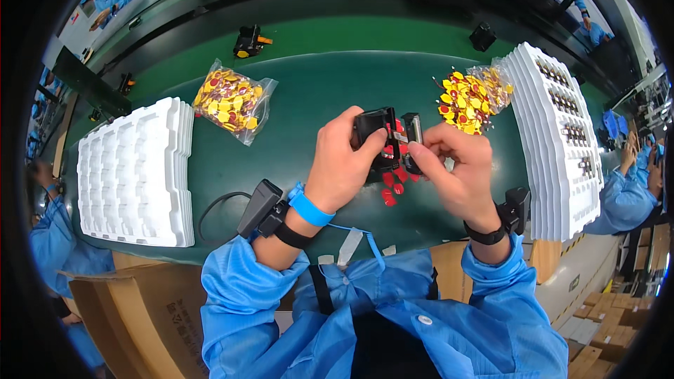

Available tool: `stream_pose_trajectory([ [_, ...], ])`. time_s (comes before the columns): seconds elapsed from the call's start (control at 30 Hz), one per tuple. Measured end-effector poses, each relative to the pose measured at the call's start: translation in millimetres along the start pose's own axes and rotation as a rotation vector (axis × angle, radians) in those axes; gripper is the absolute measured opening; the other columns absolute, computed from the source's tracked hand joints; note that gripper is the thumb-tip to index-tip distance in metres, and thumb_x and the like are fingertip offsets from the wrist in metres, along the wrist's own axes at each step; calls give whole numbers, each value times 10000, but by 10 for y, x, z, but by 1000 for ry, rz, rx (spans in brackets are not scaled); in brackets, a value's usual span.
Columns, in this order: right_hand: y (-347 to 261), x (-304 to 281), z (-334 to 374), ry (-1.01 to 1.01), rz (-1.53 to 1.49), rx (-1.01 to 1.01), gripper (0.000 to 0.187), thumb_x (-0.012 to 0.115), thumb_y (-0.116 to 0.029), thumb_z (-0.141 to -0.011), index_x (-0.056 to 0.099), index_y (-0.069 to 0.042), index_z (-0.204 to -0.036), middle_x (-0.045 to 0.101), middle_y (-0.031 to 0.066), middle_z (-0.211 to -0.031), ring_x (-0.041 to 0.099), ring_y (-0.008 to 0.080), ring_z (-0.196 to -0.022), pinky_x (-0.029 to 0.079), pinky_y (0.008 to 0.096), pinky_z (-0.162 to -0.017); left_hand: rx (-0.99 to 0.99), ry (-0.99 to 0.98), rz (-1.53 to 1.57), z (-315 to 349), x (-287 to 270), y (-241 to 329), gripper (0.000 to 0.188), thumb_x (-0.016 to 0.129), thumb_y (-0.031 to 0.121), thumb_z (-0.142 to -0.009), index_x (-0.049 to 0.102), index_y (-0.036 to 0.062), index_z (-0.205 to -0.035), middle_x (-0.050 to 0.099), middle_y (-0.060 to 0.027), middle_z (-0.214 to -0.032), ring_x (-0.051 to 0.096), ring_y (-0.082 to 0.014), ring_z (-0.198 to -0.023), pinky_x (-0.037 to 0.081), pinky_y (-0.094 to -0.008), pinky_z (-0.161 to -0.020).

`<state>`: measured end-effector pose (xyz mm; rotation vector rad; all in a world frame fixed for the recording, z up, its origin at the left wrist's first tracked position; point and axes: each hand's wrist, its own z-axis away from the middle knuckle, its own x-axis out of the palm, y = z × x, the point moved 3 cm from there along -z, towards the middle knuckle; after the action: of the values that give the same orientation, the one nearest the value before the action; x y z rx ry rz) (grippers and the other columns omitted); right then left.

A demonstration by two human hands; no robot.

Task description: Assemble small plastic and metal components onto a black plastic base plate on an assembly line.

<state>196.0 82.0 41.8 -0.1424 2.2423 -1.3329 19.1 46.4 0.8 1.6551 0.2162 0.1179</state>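
Nearest us, our left hand (340,168) was clamped around a small black housing (375,142), thumb across its front and fingers behind, holding it just above the green mat (309,98). Our right hand (456,172) met it from the right, fingertips pinched together on a small metal-and-black part (411,130) pressed against the housing's side. Red tabs (390,186) hung below the housing, between our hands, and one more lay on the mat under them.

We judged the housing light, rigid and easy to grip by its flat sides; the small part looked delicate and slippery, best taken by its edges, and the red tabs thin and bendable.

Left of the housing stood a stack of white trays (133,175). Beyond it lay a bag of yellow-and-red pieces (232,102), another bag (474,102) to its right, and loaded trays (558,133) further right.
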Motion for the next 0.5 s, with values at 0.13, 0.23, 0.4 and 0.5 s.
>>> stream_pose_trajectory([
  [0.13,99,92,-90,-55,67,2,122,687,-26,-868,605,28,-794,553,25,-574,481,30,-492,330,217,-439,59,54,-79,39,-10,136,231,665,138,-876,536,-48,-829,583,-117,-616,538,-144,-522,416,-320,-493],
  [0.23,163,162,-145,-50,37,-35,136,687,-40,-873,604,30,-791,553,23,-574,481,35,-490,336,217,-447,112,97,-163,62,-28,185,233,663,140,-881,528,-42,-825,588,-140,-616,561,-187,-511,424,-337,-494],
  [0.4,187,184,-231,-136,-149,65,152,675,-55,-889,603,28,-784,569,18,-587,509,45,-507,358,225,-465,135,147,-168,45,-58,144,214,662,135,-884,535,-29,-833,606,-150,-639,589,-221,-532,444,-348,-520],
  [0.5,172,149,-274,-195,-124,49,162,669,-66,-900,605,28,-784,578,16,-601,529,49,-525,365,225,-470,133,155,-173,40,-60,141,204,663,128,-882,541,-28,-835,607,-153,-646,588,-228,-538,450,-348,-532],
])
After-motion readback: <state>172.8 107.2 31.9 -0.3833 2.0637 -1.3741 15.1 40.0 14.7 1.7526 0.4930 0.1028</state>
